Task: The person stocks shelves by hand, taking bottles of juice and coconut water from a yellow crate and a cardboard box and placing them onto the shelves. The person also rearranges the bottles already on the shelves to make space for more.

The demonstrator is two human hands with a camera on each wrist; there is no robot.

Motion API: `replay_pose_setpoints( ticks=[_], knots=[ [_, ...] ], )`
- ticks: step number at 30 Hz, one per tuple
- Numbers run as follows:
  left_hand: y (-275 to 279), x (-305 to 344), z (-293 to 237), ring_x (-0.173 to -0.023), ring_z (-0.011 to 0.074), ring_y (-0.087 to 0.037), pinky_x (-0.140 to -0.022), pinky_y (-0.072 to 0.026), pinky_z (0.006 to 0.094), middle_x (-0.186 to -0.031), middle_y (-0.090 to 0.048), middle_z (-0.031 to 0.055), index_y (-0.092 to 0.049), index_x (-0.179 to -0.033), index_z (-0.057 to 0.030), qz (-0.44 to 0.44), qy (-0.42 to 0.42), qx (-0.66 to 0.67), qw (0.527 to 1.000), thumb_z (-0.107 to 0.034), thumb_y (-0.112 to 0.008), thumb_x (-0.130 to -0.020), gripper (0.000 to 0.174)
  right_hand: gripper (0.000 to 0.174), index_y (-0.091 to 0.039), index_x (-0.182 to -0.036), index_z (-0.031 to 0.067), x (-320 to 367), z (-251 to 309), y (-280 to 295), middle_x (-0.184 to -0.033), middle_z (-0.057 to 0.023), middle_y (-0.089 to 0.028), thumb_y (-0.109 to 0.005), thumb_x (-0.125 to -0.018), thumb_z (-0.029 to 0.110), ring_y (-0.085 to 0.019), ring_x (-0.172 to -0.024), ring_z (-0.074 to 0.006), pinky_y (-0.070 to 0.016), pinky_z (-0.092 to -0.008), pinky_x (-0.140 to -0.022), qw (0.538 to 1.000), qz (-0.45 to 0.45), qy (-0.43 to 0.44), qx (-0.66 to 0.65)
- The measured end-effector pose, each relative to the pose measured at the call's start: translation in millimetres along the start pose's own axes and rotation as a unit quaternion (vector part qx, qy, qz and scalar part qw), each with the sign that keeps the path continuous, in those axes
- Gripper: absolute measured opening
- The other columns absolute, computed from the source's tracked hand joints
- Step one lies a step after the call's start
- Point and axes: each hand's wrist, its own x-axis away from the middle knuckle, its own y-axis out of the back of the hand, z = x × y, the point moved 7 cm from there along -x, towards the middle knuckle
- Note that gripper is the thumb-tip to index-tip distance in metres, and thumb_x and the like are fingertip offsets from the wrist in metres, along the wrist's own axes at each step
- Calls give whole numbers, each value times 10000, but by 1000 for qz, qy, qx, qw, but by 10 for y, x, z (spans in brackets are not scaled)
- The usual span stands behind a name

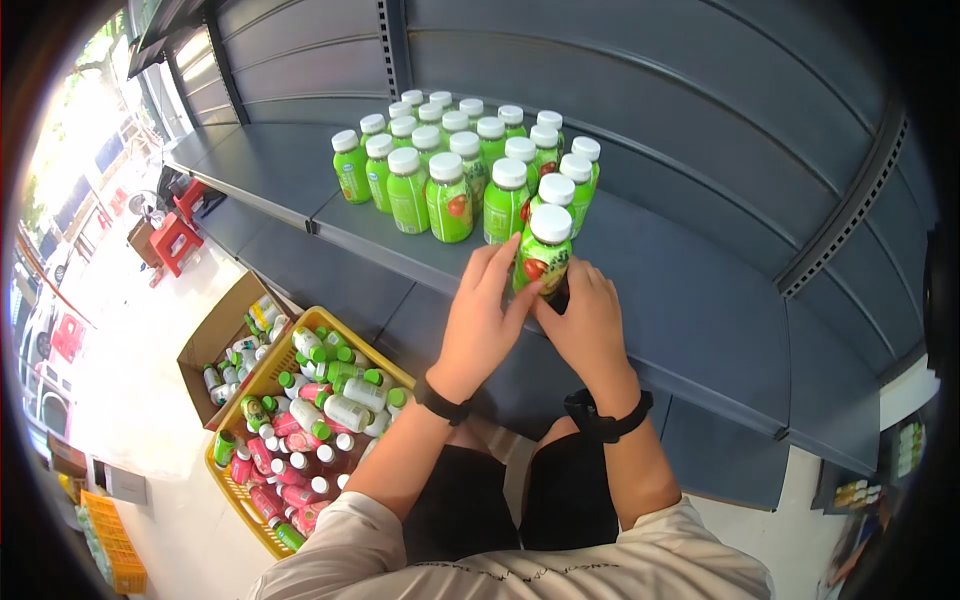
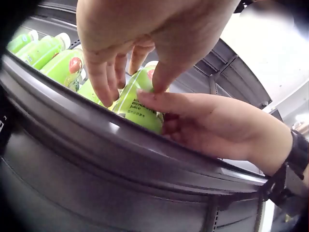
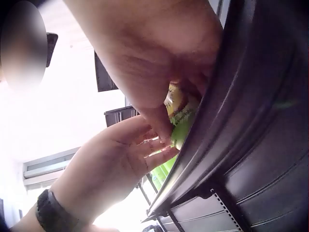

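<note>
A green juice bottle (image 1: 546, 262) with a white cap stands at the front of the grey shelf (image 1: 690, 330), a fruit picture on its label. My left hand (image 1: 482, 308) holds its left side, thumb in front and fingers reaching along it. From the right, my right hand (image 1: 588, 315) grips the same bottle low down, its thumb near the left thumb. In the left wrist view the label (image 2: 137, 108) faces out between both hands. Right behind this bottle, more green juice bottles (image 1: 450, 197) with white caps stand upright in rows.
On the floor at the left, a yellow basket (image 1: 222, 470) holds many pink, white and green bottles. Beside it sits an open cardboard box (image 1: 200, 350) with more bottles. Red stools (image 1: 175, 240) stand farther off. A ribbed grey panel (image 1: 640, 90) backs the shelf.
</note>
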Motion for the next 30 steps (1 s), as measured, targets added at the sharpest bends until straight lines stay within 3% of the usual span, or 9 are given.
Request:
replay_pose_setpoints(
  ticks=[7, 8, 11, 15, 19, 21, 23, 26, 30],
  knots=[
    [75, 13, 177, -954, 311, -691, -806, -562, 382, -1084, -659, 157, -584, -1304, -15, -20, 17, -30, 999, -100, -761, -887, 460, 469, -652, -1094, 3, 16, 86, 62, -888, -97, -637, -797, -816, 353, -615, -876, -293, -438, -429, -749, 998, -20, 27, 58],
    [92, -18, 169, -900, 232, -728, -828, -573, 328, -1015, -719, 134, -647, -1218, -3, -39, 12, -35, 999, -75, -764, -893, 353, 460, -657, -1074, 8, -7, 77, 77, -879, -93, -637, -797, -815, 362, -615, -871, -291, -436, -429, -743, 998, -17, 21, 64],
    [5, -95, 233, -868, 226, -734, -774, -580, 342, -961, -722, 129, -684, -1103, 11, 4, 44, -50, 998, -87, -760, -899, 238, 427, -668, -973, 29, -70, 4, 67, -832, -104, -647, -788, -817, 408, -624, -838, -314, -436, -446, -725, 996, -27, -4, 86],
    [-136, -157, 212, -839, 392, -629, -720, -526, 469, -873, -635, 153, -684, -923, -29, -32, -37, -110, 993, -77, -684, -890, 58, 390, -671, -933, 38, -195, -102, 40, -840, -144, -672, -756, -866, 413, -646, -829, -371, -462, -475, -730, 988, 2, -32, 154],
    [273, 172, -178, -840, 317, -604, -729, -486, 437, -835, -601, 88, -668, -843, -82, -75, -119, -64, 988, -148, -710, -848, 78, 467, -722, -1107, 22, -96, -197, -87, -1006, -151, -730, -723, -913, 447, -685, -924, -330, -526, -441, -819, 987, 66, -136, 54],
    [553, 623, -264, -816, 266, -590, -686, -439, 407, -881, -602, 45, -663, -850, -99, -2, -142, -92, 986, -200, -734, -876, 126, 440, -719, -1170, 8, 40, 2, -47, -1054, -159, -726, -724, -944, 385, -682, -944, -299, -539, -429, -805, 995, 19, -19, 97],
    [947, 1121, -178, -872, 261, -611, -727, -463, 405, -943, -631, 57, -682, -885, -106, 65, -100, -124, 985, -199, -732, -886, 106, 312, -718, -1157, 4, 164, 167, 21, -1088, -140, -721, -713, -972, 255, -674, -958, -284, -544, -393, -788, 986, -53, 99, 124],
    [1866, 1972, 277, -1025, 317, -641, -849, -508, 415, -1138, -667, 121, -693, -1044, -88, -56, 46, -290, 954, -77, -754, -776, 274, 217, -696, -1165, -21, 536, 369, -61, -1094, -129, -710, -653, -1003, 116, -655, -932, -259, -537, -342, -754, 988, -56, 142, 25],
    [3278, 3933, 1104, -1046, 375, -632, -900, -512, 485, -1140, -640, 187, -601, -1197, -54, -200, 340, -533, 748, -83, -724, -825, 393, 230, -688, -1159, -14, 1067, 788, -371, -1103, -143, -671, -672, -945, 68, -636, -977, -314, -494, -425, -857, 958, 132, 247, -67]
  ],
)
